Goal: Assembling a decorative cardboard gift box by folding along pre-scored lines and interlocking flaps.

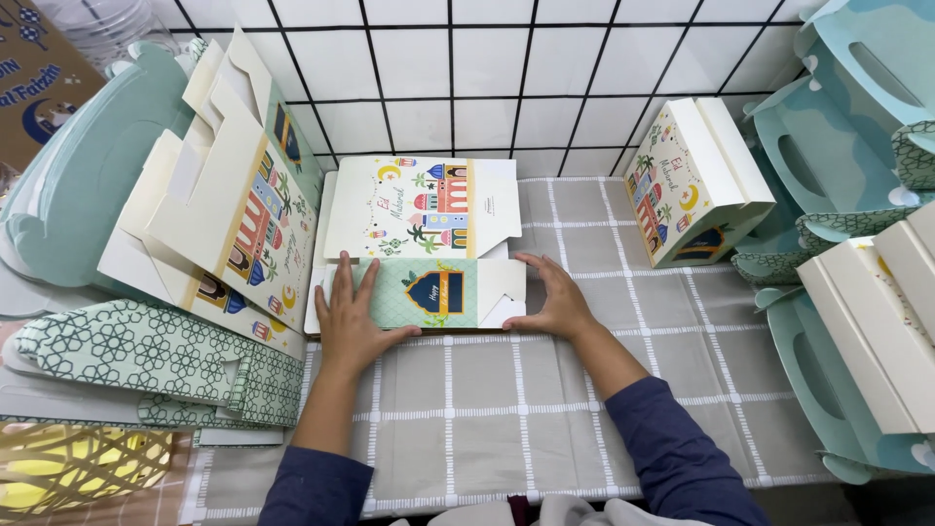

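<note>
A flat, unfolded cardboard gift box (429,248) lies on the grey checked cloth (545,419) in front of me. It is cream with colourful building and palm prints, and its near panel is green with a dark arch shape. My left hand (349,317) presses flat on the box's left end, fingers spread. My right hand (553,304) rests against the box's right end, fingers on the near flap's edge. Both sleeves are dark blue.
A stack of flat printed box blanks (234,224) leans at the left, over teal patterned pieces (146,356). An assembled cream box (696,185) stands at the right by the tiled wall. Teal handled carriers (838,136) and another cream box (891,321) crowd the right edge.
</note>
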